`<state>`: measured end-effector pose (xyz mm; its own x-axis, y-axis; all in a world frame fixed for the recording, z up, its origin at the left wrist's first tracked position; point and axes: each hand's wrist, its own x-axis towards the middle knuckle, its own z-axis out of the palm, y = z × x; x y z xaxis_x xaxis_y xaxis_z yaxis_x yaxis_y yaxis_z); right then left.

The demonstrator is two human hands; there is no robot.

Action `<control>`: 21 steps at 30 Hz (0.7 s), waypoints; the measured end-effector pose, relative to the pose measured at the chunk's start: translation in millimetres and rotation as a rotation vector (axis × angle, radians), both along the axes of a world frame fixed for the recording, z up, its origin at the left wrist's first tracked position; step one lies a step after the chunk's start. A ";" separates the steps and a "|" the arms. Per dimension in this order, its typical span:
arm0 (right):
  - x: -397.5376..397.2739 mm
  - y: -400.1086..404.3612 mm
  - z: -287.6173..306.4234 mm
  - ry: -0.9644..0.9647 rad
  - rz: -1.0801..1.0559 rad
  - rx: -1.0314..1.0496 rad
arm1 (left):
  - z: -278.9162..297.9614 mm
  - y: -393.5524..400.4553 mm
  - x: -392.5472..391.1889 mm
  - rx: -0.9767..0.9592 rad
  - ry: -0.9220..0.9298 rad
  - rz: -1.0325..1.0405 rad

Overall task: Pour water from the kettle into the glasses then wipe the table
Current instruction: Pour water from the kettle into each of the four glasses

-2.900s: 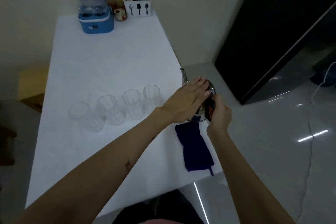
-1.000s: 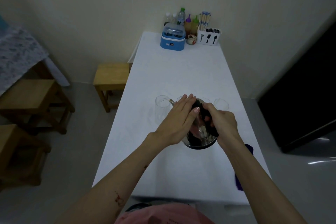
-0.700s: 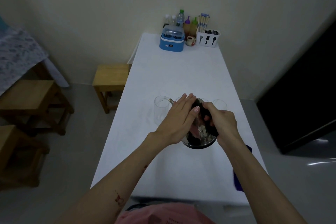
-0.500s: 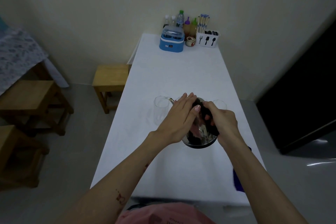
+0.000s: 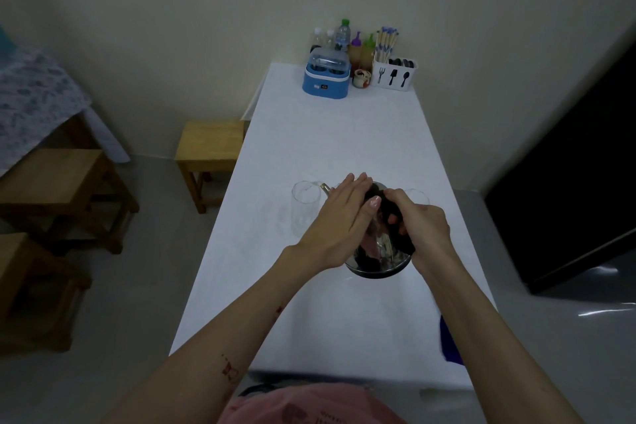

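While a rounded, mirror-bright steel kettle (image 5: 377,260) is tilted above the long white table (image 5: 337,148), its black handle (image 5: 395,227) is clasped by the curled fingers of the right hand (image 5: 418,224). Its lid is pressed by the left hand (image 5: 339,220), whose fingers are laid flat and straight. A thin metal spout (image 5: 324,186) is aimed at a tall clear ribbed glass (image 5: 304,212) at the left of the row; a second glass rim (image 5: 418,194) is seen beyond the right hand. A dark blue cloth (image 5: 449,344) is draped at the table's right edge. A blue plastic box (image 5: 326,79), bottles (image 5: 342,36) and a white cutlery caddy (image 5: 395,74) are grouped at the far end against the cream wall. Plain wooden stools (image 5: 210,148) are set on the grey floor.
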<state>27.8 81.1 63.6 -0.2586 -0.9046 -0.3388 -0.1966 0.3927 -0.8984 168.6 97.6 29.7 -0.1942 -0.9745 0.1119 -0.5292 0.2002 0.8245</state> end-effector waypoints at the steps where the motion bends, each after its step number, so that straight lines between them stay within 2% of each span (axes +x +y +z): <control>1: 0.2 0.2 0.2 0.000 0.001 0.000 | 0.1 0.5 -0.1 0.000 -0.001 0.002; 21: 3.3 4.0 3.6 0.020 0.005 -0.003 | -1.9 3.8 -4.9 0.041 0.032 0.019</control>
<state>31.1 85.0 67.2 -0.2604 -0.9069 -0.3311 -0.2165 0.3891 -0.8954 163.7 101.4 27.8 -0.1726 -0.9820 0.0772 -0.5060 0.1556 0.8484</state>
